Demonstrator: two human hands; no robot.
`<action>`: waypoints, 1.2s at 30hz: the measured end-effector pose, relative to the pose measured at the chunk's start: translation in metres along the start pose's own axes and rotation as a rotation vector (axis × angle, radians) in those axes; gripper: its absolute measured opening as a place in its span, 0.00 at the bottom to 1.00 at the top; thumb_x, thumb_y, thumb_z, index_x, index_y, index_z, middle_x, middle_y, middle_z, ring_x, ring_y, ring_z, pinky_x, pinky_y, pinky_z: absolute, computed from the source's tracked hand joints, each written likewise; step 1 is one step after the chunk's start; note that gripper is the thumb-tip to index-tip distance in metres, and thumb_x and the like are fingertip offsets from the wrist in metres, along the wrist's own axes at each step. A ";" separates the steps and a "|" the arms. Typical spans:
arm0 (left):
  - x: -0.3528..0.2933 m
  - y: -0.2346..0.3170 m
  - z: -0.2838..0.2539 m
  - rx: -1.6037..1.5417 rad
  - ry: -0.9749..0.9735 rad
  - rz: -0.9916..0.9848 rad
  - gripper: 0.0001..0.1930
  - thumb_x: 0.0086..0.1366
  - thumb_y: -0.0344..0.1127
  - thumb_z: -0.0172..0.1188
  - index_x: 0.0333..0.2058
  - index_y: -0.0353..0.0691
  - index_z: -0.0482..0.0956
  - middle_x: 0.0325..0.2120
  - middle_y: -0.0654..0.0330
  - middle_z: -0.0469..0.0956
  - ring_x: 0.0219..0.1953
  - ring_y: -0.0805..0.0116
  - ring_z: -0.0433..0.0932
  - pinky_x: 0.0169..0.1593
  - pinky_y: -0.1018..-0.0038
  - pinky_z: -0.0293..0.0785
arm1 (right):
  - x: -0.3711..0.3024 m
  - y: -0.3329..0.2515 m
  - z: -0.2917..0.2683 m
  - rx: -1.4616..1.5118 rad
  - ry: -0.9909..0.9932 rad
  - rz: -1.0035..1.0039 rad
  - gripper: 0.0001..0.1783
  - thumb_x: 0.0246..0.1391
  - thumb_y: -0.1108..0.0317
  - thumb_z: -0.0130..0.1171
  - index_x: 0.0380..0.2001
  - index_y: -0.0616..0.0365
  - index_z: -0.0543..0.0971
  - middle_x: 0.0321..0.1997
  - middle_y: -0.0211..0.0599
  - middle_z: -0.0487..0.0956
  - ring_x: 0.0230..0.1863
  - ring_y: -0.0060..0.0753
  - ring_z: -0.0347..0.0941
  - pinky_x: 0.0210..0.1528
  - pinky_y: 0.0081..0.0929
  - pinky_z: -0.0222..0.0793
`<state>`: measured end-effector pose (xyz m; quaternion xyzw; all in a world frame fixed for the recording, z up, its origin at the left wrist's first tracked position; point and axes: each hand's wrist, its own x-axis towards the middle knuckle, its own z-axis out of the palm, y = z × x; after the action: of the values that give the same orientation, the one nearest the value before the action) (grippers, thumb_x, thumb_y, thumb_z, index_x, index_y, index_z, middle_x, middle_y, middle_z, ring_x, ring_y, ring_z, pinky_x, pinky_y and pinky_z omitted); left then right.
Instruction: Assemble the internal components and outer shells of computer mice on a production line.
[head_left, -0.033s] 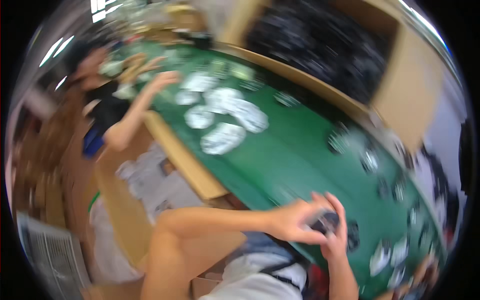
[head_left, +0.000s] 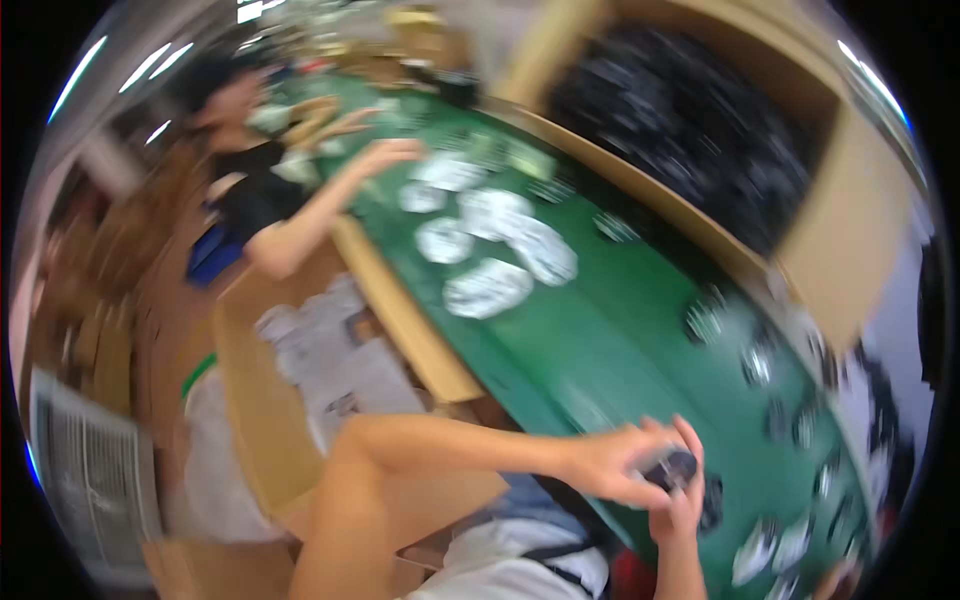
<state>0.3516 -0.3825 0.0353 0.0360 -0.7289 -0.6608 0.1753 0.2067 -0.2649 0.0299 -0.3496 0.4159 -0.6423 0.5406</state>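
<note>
The picture is blurred by motion. My left hand (head_left: 605,465) and my right hand (head_left: 682,505) meet at the near edge of a green work surface (head_left: 600,350). Both close around a small dark round object (head_left: 672,467) held between the fingers. My left forearm comes in from the lower left, my right from below. Several similar small dark pieces (head_left: 705,322) lie scattered on the green surface to the right of my hands.
Several white wrapped packets (head_left: 488,287) lie farther up the green surface. A co-worker (head_left: 255,195) at the upper left reaches an arm over them. A large cardboard box (head_left: 830,240) full of dark pieces stands at the back right. An open carton (head_left: 250,400) with grey packets sits on the left.
</note>
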 end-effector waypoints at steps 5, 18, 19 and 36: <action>-0.016 -0.017 0.011 -0.142 0.153 0.106 0.21 0.70 0.48 0.60 0.51 0.39 0.72 0.40 0.57 0.79 0.42 0.64 0.77 0.49 0.67 0.73 | -0.010 0.024 0.013 -0.257 0.122 -0.021 0.46 0.53 0.53 0.70 0.69 0.56 0.60 0.62 0.44 0.72 0.61 0.42 0.73 0.62 0.40 0.71; -0.010 0.014 -0.013 0.201 0.190 0.141 0.33 0.59 0.63 0.69 0.46 0.38 0.73 0.42 0.53 0.79 0.42 0.59 0.78 0.47 0.66 0.75 | 0.008 -0.017 0.072 -0.191 0.169 0.201 0.32 0.57 0.60 0.66 0.61 0.62 0.69 0.57 0.39 0.76 0.57 0.34 0.74 0.55 0.33 0.74; -0.020 0.031 -0.020 0.165 0.102 -0.025 0.36 0.58 0.60 0.71 0.51 0.36 0.70 0.42 0.56 0.80 0.48 0.67 0.77 0.52 0.68 0.74 | 0.009 -0.017 0.075 -0.175 0.156 0.210 0.32 0.58 0.60 0.66 0.61 0.62 0.70 0.57 0.39 0.76 0.57 0.35 0.74 0.55 0.33 0.74; -0.018 0.012 -0.035 0.097 0.212 0.113 0.32 0.54 0.47 0.75 0.52 0.36 0.75 0.40 0.52 0.81 0.37 0.68 0.82 0.43 0.71 0.78 | 0.027 0.004 0.026 -0.323 -0.045 0.008 0.38 0.47 0.65 0.74 0.60 0.61 0.70 0.57 0.38 0.75 0.57 0.33 0.74 0.60 0.33 0.72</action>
<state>0.3812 -0.4087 0.0455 0.0731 -0.7380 -0.6066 0.2864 0.2267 -0.2956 0.0370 -0.4448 0.5029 -0.5568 0.4890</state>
